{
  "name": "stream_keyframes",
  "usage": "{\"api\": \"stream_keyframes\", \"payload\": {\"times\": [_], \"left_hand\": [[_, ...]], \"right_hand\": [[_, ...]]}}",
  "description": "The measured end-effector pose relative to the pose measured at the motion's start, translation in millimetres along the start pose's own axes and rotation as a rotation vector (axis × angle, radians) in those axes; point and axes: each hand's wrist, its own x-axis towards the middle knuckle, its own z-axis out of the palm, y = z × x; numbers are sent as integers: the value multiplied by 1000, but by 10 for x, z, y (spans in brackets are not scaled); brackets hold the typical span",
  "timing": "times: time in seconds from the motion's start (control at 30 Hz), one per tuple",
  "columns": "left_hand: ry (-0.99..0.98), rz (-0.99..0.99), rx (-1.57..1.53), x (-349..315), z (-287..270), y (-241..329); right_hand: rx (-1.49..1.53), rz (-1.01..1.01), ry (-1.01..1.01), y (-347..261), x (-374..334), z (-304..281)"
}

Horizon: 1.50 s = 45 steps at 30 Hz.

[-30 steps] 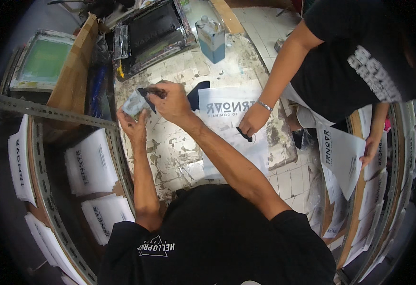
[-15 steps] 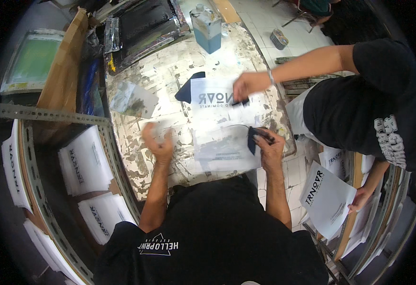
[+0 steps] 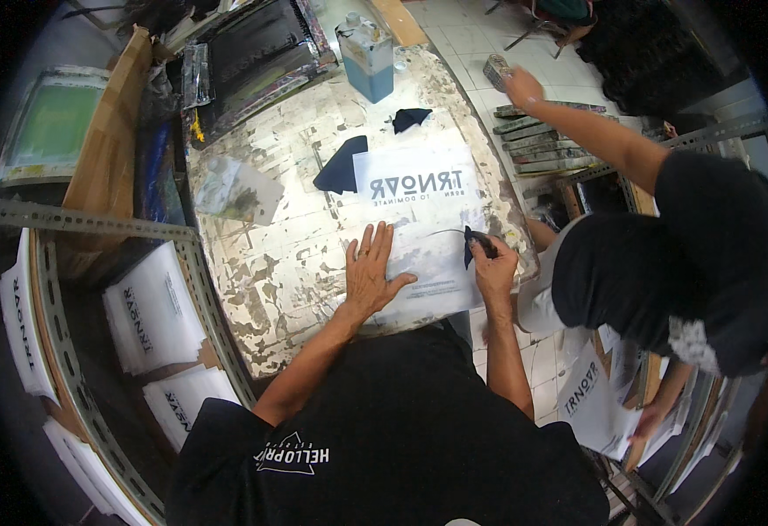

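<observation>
A thin white sheet [image 3: 414, 215] with dark mirrored lettering lies on the stained worktable in front of me. My left hand [image 3: 369, 273] rests flat on its left part, fingers spread. Near the right edge of the sheet, my right hand [image 3: 494, 266] grips a small dark blue cloth [image 3: 469, 249]. A fine dark curved smear or line runs on the sheet just left of that cloth. Another dark cloth [image 3: 342, 167] lies at the sheet's far left corner, partly under it. Beyond the sheet sits a crumpled dark cloth [image 3: 411, 119].
A square jug of blue liquid [image 3: 369, 66] stands at the back of the worktable [image 3: 252, 280]. A greyish flat scrap [image 3: 239, 191] lies left. Racks with printed sheets [image 3: 154, 307] flank me. At right, a co-worker [image 3: 638, 263] holds a printed sheet [image 3: 596, 403] and reaches away.
My left hand has come right and down onto the sheet. The co-worker's hand has left the sheet and stretched toward the far right; a dark cloth now lies beyond the sheet.
</observation>
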Motion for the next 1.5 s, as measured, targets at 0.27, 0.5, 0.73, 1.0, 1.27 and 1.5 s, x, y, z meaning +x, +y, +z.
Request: {"api": "stream_keyframes", "payload": {"times": [0.27,0.5,0.73,1.0,1.27,1.5], "left_hand": [[49,-121,113,177,91,184],[-36,-15,-82,165,-107,78],[82,43,-8,135,-46,20],[50,-12,-28,175,-79,44],[-4,-57,-49,202,-121,83],[-31,-75,-56,205,-142,75]], "right_hand": [[-46,-56,58,-5,79,66],[-224,-159,136,-87,196,38],[-431,-346,81,13,300,184],[-650,-572,-93,185,342,470],[-611,-612,-227,128,178,609],[-730,-573,57,115,683,336]]}}
